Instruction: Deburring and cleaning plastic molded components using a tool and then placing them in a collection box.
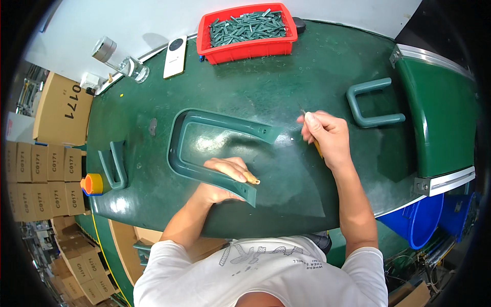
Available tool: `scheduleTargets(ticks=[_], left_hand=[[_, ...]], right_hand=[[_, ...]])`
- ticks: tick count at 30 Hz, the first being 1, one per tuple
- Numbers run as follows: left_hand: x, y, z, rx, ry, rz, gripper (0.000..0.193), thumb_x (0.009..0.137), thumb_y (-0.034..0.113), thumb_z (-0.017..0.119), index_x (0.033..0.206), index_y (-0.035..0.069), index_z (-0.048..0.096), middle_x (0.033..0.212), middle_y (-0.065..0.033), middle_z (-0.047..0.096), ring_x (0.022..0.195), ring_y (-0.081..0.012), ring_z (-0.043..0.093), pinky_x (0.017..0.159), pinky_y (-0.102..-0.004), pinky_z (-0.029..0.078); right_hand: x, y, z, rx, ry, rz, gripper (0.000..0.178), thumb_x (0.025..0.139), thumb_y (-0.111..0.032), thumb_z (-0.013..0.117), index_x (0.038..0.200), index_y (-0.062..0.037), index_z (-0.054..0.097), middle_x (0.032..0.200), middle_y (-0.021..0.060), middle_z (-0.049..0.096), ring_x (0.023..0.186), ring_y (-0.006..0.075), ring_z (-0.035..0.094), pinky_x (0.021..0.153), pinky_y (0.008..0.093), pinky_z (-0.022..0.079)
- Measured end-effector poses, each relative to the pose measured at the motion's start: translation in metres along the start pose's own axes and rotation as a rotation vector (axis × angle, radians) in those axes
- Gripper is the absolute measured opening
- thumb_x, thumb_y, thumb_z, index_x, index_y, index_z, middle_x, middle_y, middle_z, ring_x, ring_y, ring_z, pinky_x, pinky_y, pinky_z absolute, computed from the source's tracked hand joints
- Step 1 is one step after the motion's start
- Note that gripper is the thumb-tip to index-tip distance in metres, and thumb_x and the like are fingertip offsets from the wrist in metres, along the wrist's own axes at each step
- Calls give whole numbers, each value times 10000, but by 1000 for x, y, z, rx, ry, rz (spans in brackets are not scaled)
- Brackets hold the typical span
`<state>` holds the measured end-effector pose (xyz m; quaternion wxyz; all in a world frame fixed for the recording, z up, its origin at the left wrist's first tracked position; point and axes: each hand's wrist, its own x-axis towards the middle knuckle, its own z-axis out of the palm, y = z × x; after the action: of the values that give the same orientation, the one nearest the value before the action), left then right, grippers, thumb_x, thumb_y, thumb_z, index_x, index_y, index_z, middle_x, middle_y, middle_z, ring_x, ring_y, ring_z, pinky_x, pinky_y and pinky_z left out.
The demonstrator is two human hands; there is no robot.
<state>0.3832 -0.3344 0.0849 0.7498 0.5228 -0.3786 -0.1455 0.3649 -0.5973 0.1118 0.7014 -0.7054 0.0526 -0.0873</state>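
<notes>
Three green U-shaped pieces are on my desk (317,71): one large channel (175,146) held up by my left grip, one narrow U-piece (118,161) at the left and one tubular U-piece (378,121) at the right. Behind them I count one red bin (250,52) of small green strips (248,28), too many to count, one white phone (175,56) and one clear bottle (134,69).

My left hand (215,193) is closed round the channel's near arm; the bend lies leftward of my fingers, the open ends rightward. A yellowish piece (250,177) shows at that thumb; whether worn or held, I cannot tell. My right hand (330,134) pinches a thin yellow-handled tool (319,149) just beyond the far arm's end.

Dark printed characters mark the cartons (38,161) to my left; my white shirt (204,276) carries printed lettering too.
</notes>
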Motion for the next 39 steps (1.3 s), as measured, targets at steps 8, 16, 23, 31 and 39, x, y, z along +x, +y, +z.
scheduleTargets(ticks=[8,16,23,31,39], left_hand=[[0,2,-2,15,-7,14,348,616,241,861,835,93,633,748,-111,688,695,-247,678,622,-313,471],[-2,0,-4,-24,-8,10,374,575,199,873,872,68,686,804,-140,689,725,-237,630,596,-311,493],[-4,1,-4,-51,6,-69,372,570,158,873,866,48,677,833,-142,687,737,-234,627,621,-326,501],[-10,-13,-22,-247,326,-184,452,641,136,838,1009,69,586,844,-166,613,760,-212,605,540,-221,486],[-14,-12,-29,-840,280,-51,455,677,149,823,1062,93,586,979,-115,664,816,-171,517,526,-192,419]], right_hand=[[-11,-13,0,135,-414,247,430,905,-390,574,712,-15,651,500,18,529,438,77,478,426,228,385],[-12,-15,1,96,-418,219,432,900,-393,576,690,-23,651,495,13,526,437,75,477,431,226,382],[-11,-10,-1,91,-422,154,419,906,-359,576,666,-23,644,485,10,520,430,74,473,427,230,373],[-12,4,12,-210,-595,-282,373,915,-259,593,642,-9,642,488,-6,508,438,59,447,432,230,363],[3,10,-3,212,-302,257,400,950,-327,518,772,13,627,499,27,490,424,80,406,424,228,330]])
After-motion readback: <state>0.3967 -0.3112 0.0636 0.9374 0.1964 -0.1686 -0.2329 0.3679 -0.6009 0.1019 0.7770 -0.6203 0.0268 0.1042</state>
